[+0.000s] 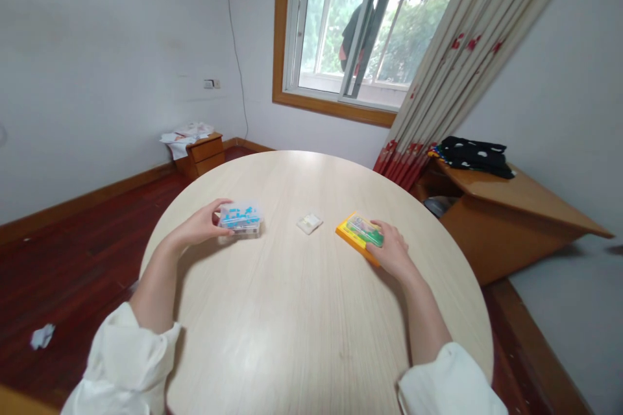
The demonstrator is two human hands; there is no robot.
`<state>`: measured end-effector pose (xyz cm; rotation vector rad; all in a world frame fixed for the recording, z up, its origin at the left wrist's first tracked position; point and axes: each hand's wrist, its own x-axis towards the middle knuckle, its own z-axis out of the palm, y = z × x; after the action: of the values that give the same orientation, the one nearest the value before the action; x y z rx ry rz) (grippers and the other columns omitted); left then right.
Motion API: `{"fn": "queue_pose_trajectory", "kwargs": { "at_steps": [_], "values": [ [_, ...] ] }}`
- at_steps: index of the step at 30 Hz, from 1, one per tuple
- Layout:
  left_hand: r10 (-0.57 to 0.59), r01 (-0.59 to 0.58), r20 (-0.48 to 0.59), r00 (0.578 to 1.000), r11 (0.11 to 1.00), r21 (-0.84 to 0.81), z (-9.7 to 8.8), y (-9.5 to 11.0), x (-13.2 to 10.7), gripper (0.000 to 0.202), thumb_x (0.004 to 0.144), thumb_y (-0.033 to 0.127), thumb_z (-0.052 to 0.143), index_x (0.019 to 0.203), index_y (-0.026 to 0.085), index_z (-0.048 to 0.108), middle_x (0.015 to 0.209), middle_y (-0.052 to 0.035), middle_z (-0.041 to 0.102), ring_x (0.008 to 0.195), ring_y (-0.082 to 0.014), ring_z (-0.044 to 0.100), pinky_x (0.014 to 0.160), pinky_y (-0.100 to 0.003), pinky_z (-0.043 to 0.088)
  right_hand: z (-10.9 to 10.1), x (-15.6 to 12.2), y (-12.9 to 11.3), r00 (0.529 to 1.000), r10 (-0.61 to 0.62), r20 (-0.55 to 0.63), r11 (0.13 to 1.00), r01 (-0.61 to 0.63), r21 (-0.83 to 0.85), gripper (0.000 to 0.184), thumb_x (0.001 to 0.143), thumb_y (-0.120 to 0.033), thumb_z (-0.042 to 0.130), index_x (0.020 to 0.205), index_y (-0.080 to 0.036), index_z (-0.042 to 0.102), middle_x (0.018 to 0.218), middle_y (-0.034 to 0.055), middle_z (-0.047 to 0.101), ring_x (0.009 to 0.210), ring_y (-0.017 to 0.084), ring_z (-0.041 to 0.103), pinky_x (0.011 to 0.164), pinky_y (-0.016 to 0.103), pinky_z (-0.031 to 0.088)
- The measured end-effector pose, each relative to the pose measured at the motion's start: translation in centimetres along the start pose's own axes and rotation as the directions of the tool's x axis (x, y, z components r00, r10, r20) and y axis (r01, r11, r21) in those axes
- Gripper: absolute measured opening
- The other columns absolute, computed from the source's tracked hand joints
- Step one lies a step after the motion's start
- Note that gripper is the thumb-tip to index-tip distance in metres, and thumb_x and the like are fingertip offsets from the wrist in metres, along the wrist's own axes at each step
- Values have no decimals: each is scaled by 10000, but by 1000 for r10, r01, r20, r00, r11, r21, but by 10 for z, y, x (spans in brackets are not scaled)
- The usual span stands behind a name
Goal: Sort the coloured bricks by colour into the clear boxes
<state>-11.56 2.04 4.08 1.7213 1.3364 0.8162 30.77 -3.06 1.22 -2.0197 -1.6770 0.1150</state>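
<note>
On the left of the round table, my left hand [207,224] grips the left end of a clear plastic case [241,219] with small blue pieces inside. Its thumb lies at the near side and the fingers at the far side. Over on the right, my right hand [390,248] is closed around the right end of a yellow box [351,231] with a green and pale picture on top; the palm hides part of it. Between the two lies a small whitish flat packet [309,224], touched by neither hand. What the packet holds is too small to make out.
The pale round table [292,311] fills the middle. Behind it are a window [341,26] and a long curtain [467,52]. A tilted wooden cabinet [506,220] with dark cloth [477,154] stands right; a small drawer unit [207,152] with papers stands back left. Crumpled paper [43,336] lies on the floor.
</note>
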Motion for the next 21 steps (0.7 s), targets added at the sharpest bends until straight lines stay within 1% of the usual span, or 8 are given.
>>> {"fn": "queue_pose_trajectory", "kwargs": {
  "at_steps": [3, 5, 8, 11, 13, 16, 18, 21],
  "values": [
    [55, -53, 68, 996, 998, -35, 15, 9, 2, 765, 537, 284, 746, 1216, 163, 415, 1058, -88, 609, 906, -230, 611, 750, -343, 506, -6, -5, -11, 997, -56, -43, 998, 57, 19, 541, 681, -233, 579, 1213, -218, 483, 1374, 131, 372, 1264, 344, 347, 1016, 543, 288],
    [95, -87, 136, 986, 994, -65, 33, 17, 1, 753, 552, 266, 745, 1220, 163, 415, 1074, -94, 606, 928, -224, 602, 784, -348, 494, -10, -10, -23, 985, -166, -50, 972, 172, 158, 579, 713, -300, 607, 1263, -238, 437, 1412, 119, 322, 1308, 309, 301, 1056, 521, 261],
    [151, -120, 265, 952, 984, -132, 63, 29, -3, 721, 574, 232, 733, 1221, 171, 421, 1088, -95, 605, 926, -200, 598, 809, -337, 481, -12, -20, -47, 934, -358, 3, 856, 327, 401, 728, 720, -375, 654, 1360, -322, 312, 1426, 56, 323, 1356, 236, 254, 1106, 475, 228],
    [209, -144, 370, 905, 970, -197, 87, 34, -6, 712, 577, 189, 738, 1217, 163, 426, 1102, -98, 596, 928, -186, 592, 824, -324, 471, -4, -31, -68, 868, -483, 114, 780, 367, 507, 862, 663, -342, 732, 1397, -339, 281, 1453, 57, 311, 1376, 231, 226, 1118, 461, 222],
    [224, -139, 402, 888, 963, -229, 98, 32, -6, 721, 577, 185, 744, 1221, 161, 421, 1071, -92, 601, 908, -181, 591, 798, -315, 477, 4, -36, -77, 835, -521, 177, 758, 357, 545, 844, 658, -278, 739, 1392, -312, 324, 1434, 76, 358, 1361, 233, 267, 1116, 456, 231],
    [237, -151, 385, 892, 959, -240, 106, 26, -4, 738, 578, 183, 750, 1234, 167, 412, 1066, -91, 598, 919, -187, 587, 793, -316, 478, 14, -40, -83, 802, -549, 235, 735, 329, 592, 716, 667, -199, 722, 1327, -255, 450, 1339, 97, 477, 1266, 230, 416, 1084, 448, 296],
    [253, -171, 365, 896, 955, -241, 107, 22, -3, 754, 579, 177, 751, 1247, 175, 403, 1098, -97, 586, 952, -195, 580, 818, -327, 472, 18, -41, -85, 798, -553, 238, 724, 319, 612, 651, 673, -168, 710, 1285, -235, 500, 1272, 94, 529, 1189, 214, 488, 1049, 431, 349],
    [267, -184, 372, 889, 952, -244, 106, 19, -2, 775, 591, 169, 741, 1277, 186, 381, 1133, -103, 573, 985, -200, 571, 843, -339, 464, 20, -41, -86, 806, -551, 214, 723, 333, 606, 631, 675, -165, 713, 1270, -227, 510, 1209, 88, 555, 1135, 196, 516, 1015, 407, 388]
  ]
}}
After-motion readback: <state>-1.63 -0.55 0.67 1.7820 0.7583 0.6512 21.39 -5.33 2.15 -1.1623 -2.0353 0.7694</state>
